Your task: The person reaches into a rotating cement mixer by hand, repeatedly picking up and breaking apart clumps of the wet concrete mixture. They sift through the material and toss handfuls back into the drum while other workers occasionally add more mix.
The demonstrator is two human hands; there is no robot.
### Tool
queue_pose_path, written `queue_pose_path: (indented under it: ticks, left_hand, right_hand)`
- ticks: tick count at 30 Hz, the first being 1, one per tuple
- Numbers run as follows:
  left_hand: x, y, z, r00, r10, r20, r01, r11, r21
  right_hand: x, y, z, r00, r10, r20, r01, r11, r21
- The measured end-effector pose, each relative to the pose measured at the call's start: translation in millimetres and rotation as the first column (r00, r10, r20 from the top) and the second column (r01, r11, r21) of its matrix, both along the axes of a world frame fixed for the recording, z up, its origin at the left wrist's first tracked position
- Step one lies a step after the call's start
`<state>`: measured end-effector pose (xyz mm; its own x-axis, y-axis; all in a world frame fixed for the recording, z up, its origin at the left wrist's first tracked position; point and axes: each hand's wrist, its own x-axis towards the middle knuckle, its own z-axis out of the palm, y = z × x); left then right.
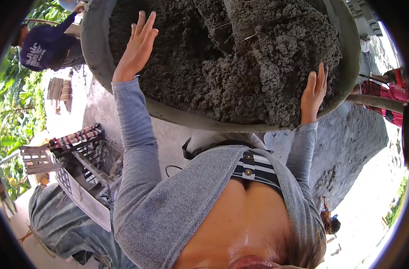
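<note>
A wide grey metal basin [94,49] heaped with wet dark grey mortar [240,58] fills the top of the view, held up in front of my chest. My left hand [137,45] lies flat over the basin's left rim, fingers stretched out against the mortar. My right hand [313,92] presses on the right rim, fingers straight and touching the mortar's edge. Both arms are in grey sleeves. The basin's underside and far rim are hidden.
A person in a dark blue shirt [45,47] bends at the upper left. A sleeve in red plaid [390,96] holds a pole at the right. Crates and a striped cloth [79,154] sit at the left; a grey mortar heap [357,139] lies on the ground at the right.
</note>
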<state>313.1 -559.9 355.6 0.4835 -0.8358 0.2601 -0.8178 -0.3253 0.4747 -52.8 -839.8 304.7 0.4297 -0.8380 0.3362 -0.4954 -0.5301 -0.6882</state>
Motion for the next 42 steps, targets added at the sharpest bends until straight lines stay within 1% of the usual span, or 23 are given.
queue_pose_path:
  ticks: [2,6,7,8,9,10,11,12,13,14,15,16,17,18,19,21,24,26,28,31,34,39,42]
  left_hand:
    - [0.2,-3.6,-6.6,1.0,0.022,-0.012,-0.022,1.0,0.016]
    - [-5.9,-25.1,-6.0,0.997,-0.052,0.05,0.049,0.997,0.06]
    - [-6.3,-33.3,-3.6,0.997,-0.049,-0.052,0.053,0.996,0.073]
    - [-7.8,-41.1,-4.5,0.987,-0.044,-0.154,0.058,0.994,0.088]
    - [-11.1,-48.7,-9.9,0.985,-0.053,-0.162,0.068,0.994,0.089]
    - [-14.8,-57.4,-18.6,0.977,-0.2,-0.08,0.204,0.978,0.048]
    - [-17.7,-65.3,-28.6,0.941,-0.337,0.009,0.337,0.941,0.018]
    - [-22.8,-71.8,-45.4,0.963,-0.242,-0.115,0.254,0.962,0.102]
    - [-28.9,-72.1,-60.5,0.966,-0.188,-0.176,0.229,0.939,0.256]
    - [-39.6,-71.9,-60.4,0.979,-0.16,-0.123,0.2,0.85,0.487]
    - [-50.2,-71.7,-60.4,0.982,-0.18,-0.063,0.173,0.701,0.692]
    - [-51.3,-71.8,-68.8,0.959,-0.154,-0.236,0.281,0.593,0.755]
    - [-54.4,-73.2,-68.5,0.902,-0.175,-0.394,0.425,0.515,0.745]
    - [-56.5,-76.9,-68.2,0.859,-0.174,-0.481,0.51,0.365,0.779]
    - [-61.9,-78.1,-68.6,0.856,-0.177,-0.485,0.515,0.366,0.775]
    - [-71.4,-78.1,-68.7,0.811,-0.278,-0.514,0.576,0.233,0.783]
    - [-72.3,-80.5,-69.2,0.794,-0.305,-0.527,0.605,0.297,0.739]
    - [-64.9,-80.3,-72.5,0.796,-0.294,-0.53,0.605,0.346,0.717]
    - [-51.9,-78.2,-81.4,0.85,-0.283,-0.444,0.526,0.448,0.723]
    - [-38.5,-77.3,-80.6,0.887,-0.171,-0.428,0.457,0.448,0.769]
    - [-35.7,-75.7,-81.0,0.907,-0.145,-0.395,0.419,0.412,0.809]
    - [-43.8,-78.6,-73.9,0.879,-0.165,-0.448,0.475,0.4,0.784]
    - [-46.5,-80.1,-75.4,0.88,-0.152,-0.451,0.472,0.399,0.786]
  right_hand:
    - [-3.2,1.8,-1.2,0.984,-0.031,-0.174,0.021,0.998,-0.062]
    - [-5.1,-1.7,-15.7,0.965,-0.116,-0.234,0.074,0.98,-0.184]
    - [-5.4,-3.1,-18.1,0.963,-0.128,-0.239,0.084,0.979,-0.187]
    - [-2.7,-0.3,-16.2,0.941,-0.073,-0.33,0.024,0.988,-0.151]
    - [-0.8,4.9,-14.1,0.909,-0.013,-0.418,-0.034,0.994,-0.105]
    - [1.3,8.9,-9.9,0.801,0.032,-0.597,-0.069,0.997,-0.039]
    - [-1.0,9.6,-15.9,0.799,0.027,-0.601,-0.062,0.997,-0.037]
    - [-2.8,9.6,-25.5,0.763,0.266,-0.59,-0.161,0.961,0.225]
    - [-4.7,8.2,-31.7,0.705,0.488,-0.514,-0.245,0.849,0.469]
    - [-2.8,9.5,-28.6,0.706,0.483,-0.518,-0.241,0.852,0.465]
    - [1.3,12.1,-23.9,0.581,0.605,-0.544,-0.197,0.753,0.628]
    - [3.3,11.9,-19.6,0.45,0.719,-0.53,-0.12,0.637,0.762]
    - [1.7,10.5,-19.9,0.449,0.714,-0.537,-0.116,0.643,0.757]
    - [-0.3,10.3,-24.1,0.558,0.617,-0.555,-0.158,0.735,0.659]
    - [-2.5,10.9,-26.6,0.661,0.516,-0.546,-0.181,0.815,0.551]
    - [2.1,10.2,-15.4,0.681,0.492,-0.541,-0.1,0.796,0.598]
    - [-2.9,8.8,-21.0,0.723,0.44,-0.533,-0.138,0.848,0.512]
    - [-1.9,12.1,-19.7,0.656,0.517,-0.55,-0.146,0.802,0.579]
    - [2.2,15.7,-12.5,0.67,0.515,-0.535,-0.132,0.792,0.597]
    - [2.1,16.3,-12.5,0.686,0.502,-0.527,-0.117,0.791,0.601]
    - [-0.7,12.8,-20.1,0.696,0.491,-0.524,-0.133,0.805,0.578]
    - [2.5,14.8,-10.9,0.679,0.505,-0.533,-0.072,0.768,0.636]
    - [-1.1,12.7,-13.1,0.701,0.505,-0.503,-0.134,0.786,0.603]
